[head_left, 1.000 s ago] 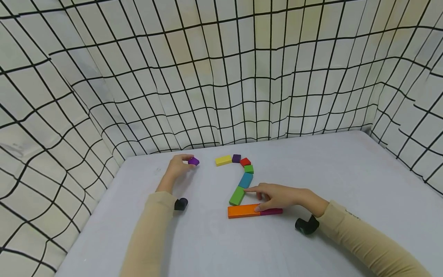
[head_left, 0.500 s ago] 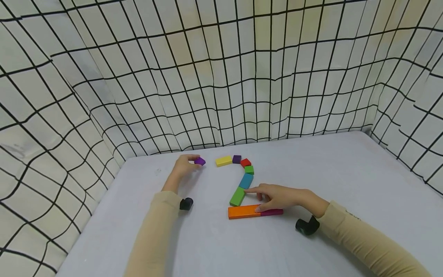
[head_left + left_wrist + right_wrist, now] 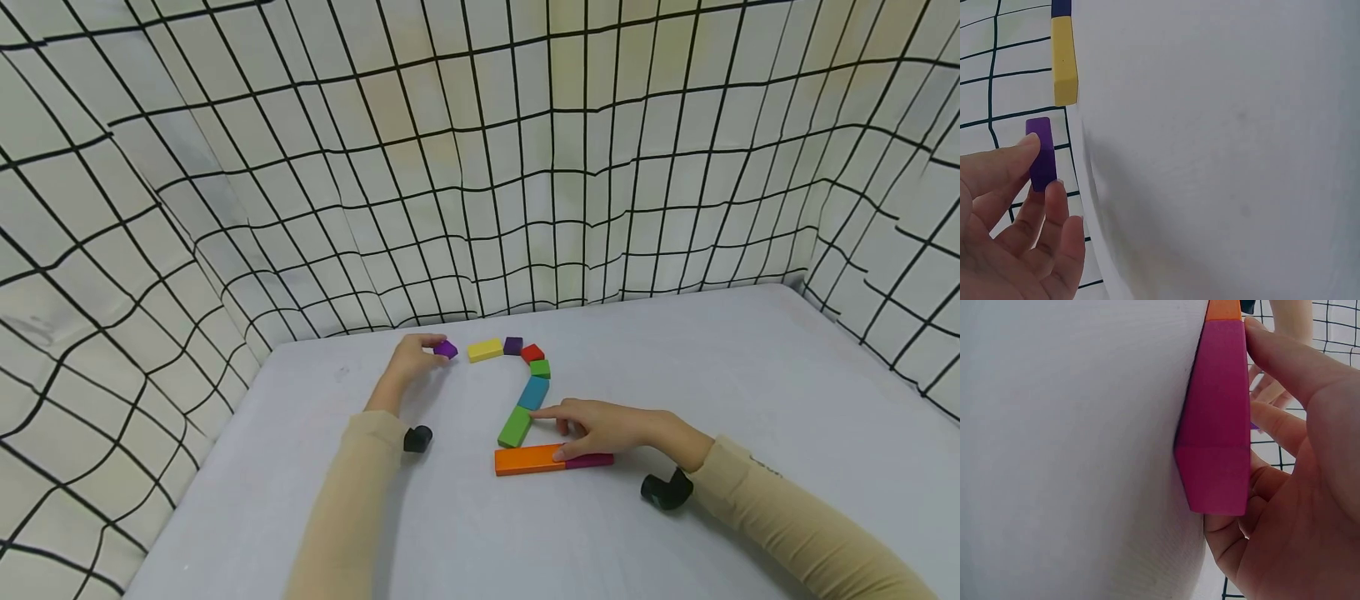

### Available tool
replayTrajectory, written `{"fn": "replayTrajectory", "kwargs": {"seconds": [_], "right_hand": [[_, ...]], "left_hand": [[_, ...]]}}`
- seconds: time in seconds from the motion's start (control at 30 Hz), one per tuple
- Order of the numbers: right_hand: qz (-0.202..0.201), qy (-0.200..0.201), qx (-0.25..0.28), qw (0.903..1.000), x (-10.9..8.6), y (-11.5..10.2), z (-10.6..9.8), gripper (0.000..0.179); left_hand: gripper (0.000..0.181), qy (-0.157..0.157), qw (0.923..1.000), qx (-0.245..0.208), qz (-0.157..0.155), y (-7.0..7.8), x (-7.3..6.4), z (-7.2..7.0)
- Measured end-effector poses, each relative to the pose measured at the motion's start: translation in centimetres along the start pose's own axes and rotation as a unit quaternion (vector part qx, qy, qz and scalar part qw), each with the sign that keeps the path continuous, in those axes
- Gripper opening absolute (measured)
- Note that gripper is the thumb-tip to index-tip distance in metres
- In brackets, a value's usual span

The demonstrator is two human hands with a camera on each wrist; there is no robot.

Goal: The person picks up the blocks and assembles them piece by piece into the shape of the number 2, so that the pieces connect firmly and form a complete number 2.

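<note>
My left hand pinches a small purple block between thumb and fingertips, just left of a yellow block. In the left wrist view a gap shows between the purple block and the end of the yellow block. Over the front of the row, my right hand has its index fingertip at a long green block. Its thumb rests on an orange block, close to where a magenta block meets it. The magenta block lies beside the palm in the right wrist view.
From the yellow block the row curves through a dark purple block, a red block, a small green block and a blue block. Black-lined white fabric rises behind the white table.
My left hand has moved right with the purple block, bringing it closer to the yellow block. The right hand and the row of blocks stay in place.
</note>
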State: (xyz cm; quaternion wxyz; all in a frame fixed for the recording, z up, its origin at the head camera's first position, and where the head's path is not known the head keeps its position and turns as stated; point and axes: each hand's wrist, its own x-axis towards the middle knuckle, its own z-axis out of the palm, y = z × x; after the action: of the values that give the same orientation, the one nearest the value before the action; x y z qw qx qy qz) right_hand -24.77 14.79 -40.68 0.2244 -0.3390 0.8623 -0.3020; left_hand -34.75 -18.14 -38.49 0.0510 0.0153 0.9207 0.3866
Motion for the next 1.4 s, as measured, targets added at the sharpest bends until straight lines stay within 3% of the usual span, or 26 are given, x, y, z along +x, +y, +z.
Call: {"fn": "replayTrajectory", "kwargs": {"seconds": [0.53,1.4], "right_hand": [[-0.007,0.0,0.008,0.9999,0.0,0.1,0.0,0.066],[-0.003,-0.001,0.014,0.9999,-0.1,0.0,-0.1,0.065]], "left_hand": [[0.045,-0.009,0.9999,0.001,0.013,0.3,0.0,1.0],[0.043,-0.028,0.9994,0.018,-0.003,0.9,-0.2,1.3]]}}
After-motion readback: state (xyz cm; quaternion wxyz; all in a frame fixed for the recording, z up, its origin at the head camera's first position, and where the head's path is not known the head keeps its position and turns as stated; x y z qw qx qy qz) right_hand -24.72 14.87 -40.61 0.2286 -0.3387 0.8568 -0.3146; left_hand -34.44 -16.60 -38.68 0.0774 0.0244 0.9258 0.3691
